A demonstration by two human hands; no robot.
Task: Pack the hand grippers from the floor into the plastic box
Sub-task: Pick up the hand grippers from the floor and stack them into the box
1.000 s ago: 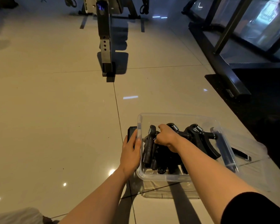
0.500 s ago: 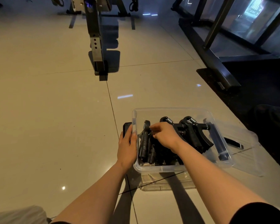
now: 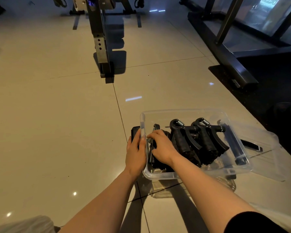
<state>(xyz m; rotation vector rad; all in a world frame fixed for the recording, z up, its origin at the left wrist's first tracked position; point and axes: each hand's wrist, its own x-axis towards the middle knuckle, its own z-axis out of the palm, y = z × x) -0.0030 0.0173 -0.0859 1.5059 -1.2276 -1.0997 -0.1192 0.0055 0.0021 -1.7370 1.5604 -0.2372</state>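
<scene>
While left hand (image 3: 135,153) lies flat vs plastic box (image 3: 232,170) left wall, right hand (image 3: 161,148) fingers curled on hand grippers (image 3: 198,142), box far end bare.

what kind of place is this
Probably a gym: a black machine frame stands on the tiled floor, another frame's base sits on dark matting, and hand grippers fill a plastic box.
</scene>
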